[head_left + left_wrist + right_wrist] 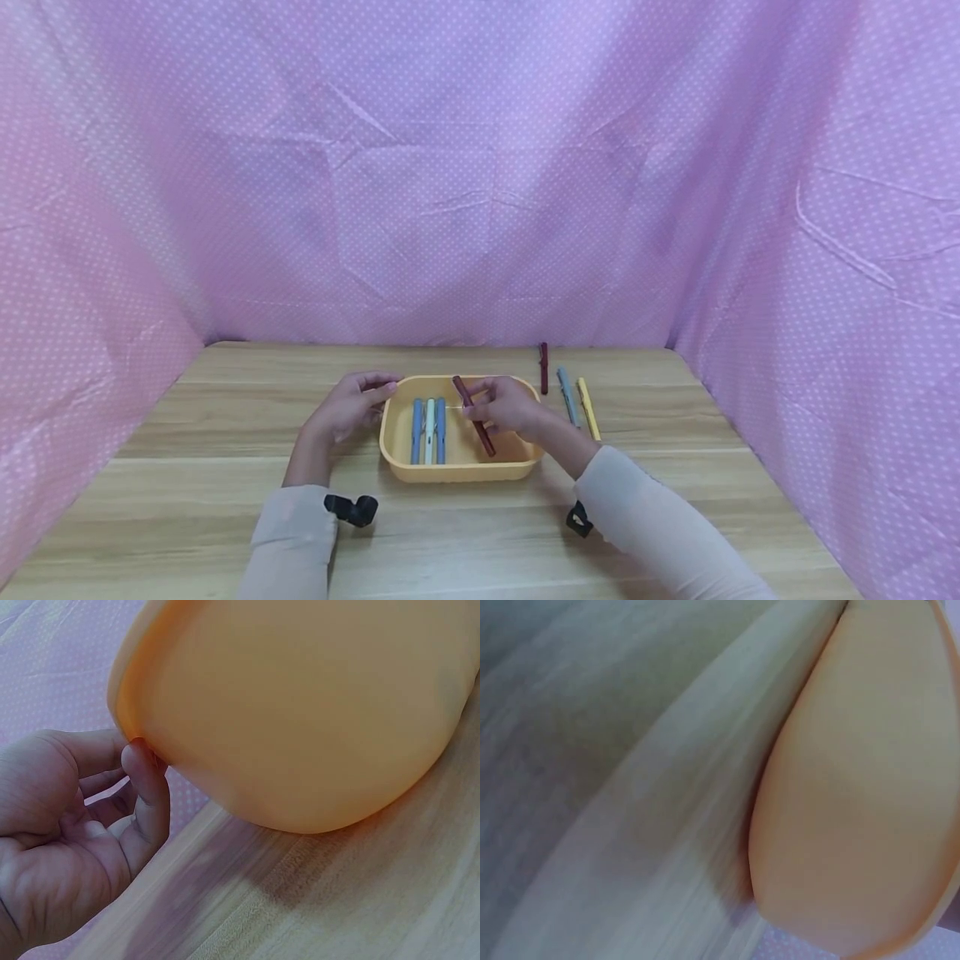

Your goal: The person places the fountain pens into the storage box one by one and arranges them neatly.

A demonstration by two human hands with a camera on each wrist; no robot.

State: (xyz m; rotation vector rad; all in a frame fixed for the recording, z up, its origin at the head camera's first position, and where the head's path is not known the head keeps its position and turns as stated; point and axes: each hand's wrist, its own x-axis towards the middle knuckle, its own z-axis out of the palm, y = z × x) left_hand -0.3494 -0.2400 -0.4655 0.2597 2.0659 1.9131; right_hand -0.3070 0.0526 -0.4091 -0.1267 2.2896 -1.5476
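Note:
A yellow plastic box (461, 473) stands on the table, with two blue pens and a pale green pen (430, 429) side by side in its left part. My left hand (351, 408) pinches the box's rim at its far left corner; the left wrist view shows thumb and finger on that edge (120, 697). Over the right half of the box, my right hand (510, 408) holds a dark red pen (482, 435) at a slant. Whether the pen's lower end touches the box floor, I cannot tell. The right wrist view mostly shows the box's outer wall (855, 780).
Right of the box, a dark red pen (543, 368), a grey-blue pen (567, 397) and a yellow pen (588, 408) lie on the wooden table (465, 542). My right forearm passes close to them. Pink dotted cloth (450, 208) surrounds the table's back and sides.

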